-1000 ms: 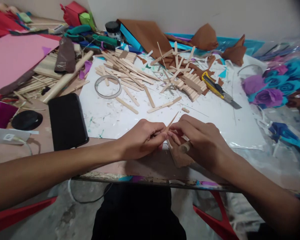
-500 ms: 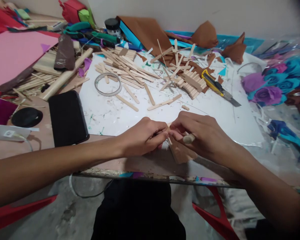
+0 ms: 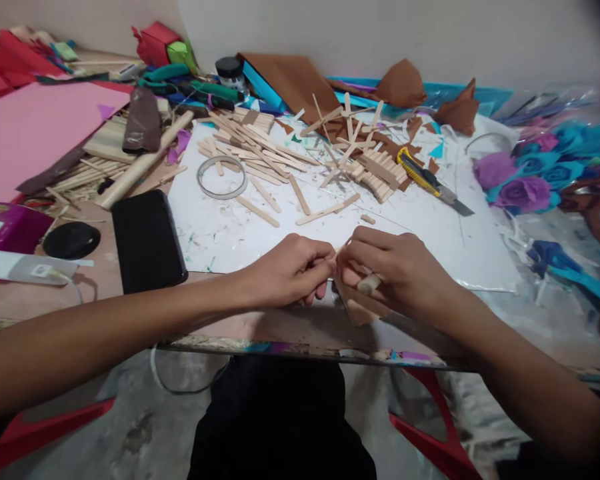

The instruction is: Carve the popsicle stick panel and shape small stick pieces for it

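Observation:
My left hand (image 3: 287, 272) and my right hand (image 3: 397, 270) meet at the table's near edge, fingertips touching. Both are closed on a small piece of wooden craft stick (image 3: 367, 285), whose rounded end pokes out under my right fingers. A brown paper scrap (image 3: 355, 310) lies under my right hand. A white sheet (image 3: 405, 227) lies just beyond the hands, strewn with loose craft sticks (image 3: 260, 150). A glued stick panel (image 3: 380, 175) lies farther back.
A black phone (image 3: 147, 240) lies left of my hands. A tape ring (image 3: 221, 177), a yellow utility knife (image 3: 427, 180), a black-lidded jar (image 3: 229, 70), green pliers (image 3: 180, 77), pink paper (image 3: 25, 133) and paper flowers (image 3: 525, 180) surround the sheet. Red chair legs (image 3: 430, 440) show below.
The thin stick that jutted up between my hands is no longer visible; only a short end shows. The view shifted slightly, and my hands stay together in the same spot.

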Demonstrator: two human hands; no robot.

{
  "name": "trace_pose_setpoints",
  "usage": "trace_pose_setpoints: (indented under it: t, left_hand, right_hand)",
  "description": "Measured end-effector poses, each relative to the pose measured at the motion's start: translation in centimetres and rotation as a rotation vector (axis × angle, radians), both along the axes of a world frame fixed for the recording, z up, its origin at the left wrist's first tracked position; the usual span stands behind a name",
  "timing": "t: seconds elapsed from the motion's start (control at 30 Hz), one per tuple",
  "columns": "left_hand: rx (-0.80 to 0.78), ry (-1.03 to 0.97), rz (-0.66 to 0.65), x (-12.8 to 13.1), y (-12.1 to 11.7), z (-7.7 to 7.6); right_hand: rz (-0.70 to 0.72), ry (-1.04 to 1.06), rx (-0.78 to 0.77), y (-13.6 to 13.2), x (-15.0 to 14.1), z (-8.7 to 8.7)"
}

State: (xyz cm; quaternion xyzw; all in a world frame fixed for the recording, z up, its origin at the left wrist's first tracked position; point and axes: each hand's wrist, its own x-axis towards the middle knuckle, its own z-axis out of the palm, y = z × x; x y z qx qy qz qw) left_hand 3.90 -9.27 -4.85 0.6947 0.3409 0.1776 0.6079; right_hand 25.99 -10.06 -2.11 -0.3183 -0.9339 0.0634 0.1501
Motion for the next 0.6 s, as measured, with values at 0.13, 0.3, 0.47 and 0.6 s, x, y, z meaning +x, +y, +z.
trace_pose_setpoints:
  t: [0.13, 0.3, 0.47, 0.6]
  left_hand:
    - [-0.081, -0.063, 0.033, 0.1, 0.1, -0.2]
    - [-0.094, -0.177, 0.027, -0.1, 0.2, -1.1]
    - [-0.046, -0.222, 0.044, -0.1, 0.0, -1.1]
    - [-0.053, -0.247, 0.1, 0.2, -0.4, -0.8]
  right_hand:
    - [0.036, -0.163, 0.299, -0.5, 0.0, -0.6]
    - [0.017, -0.009, 0.238, -0.2, 0.2, -1.0]
    - [-0.053, 0.356, -0.1, 0.3, -0.4, -0.1]
    - [-0.18, 0.417, -0.125, -0.1, -1.1, 0.3]
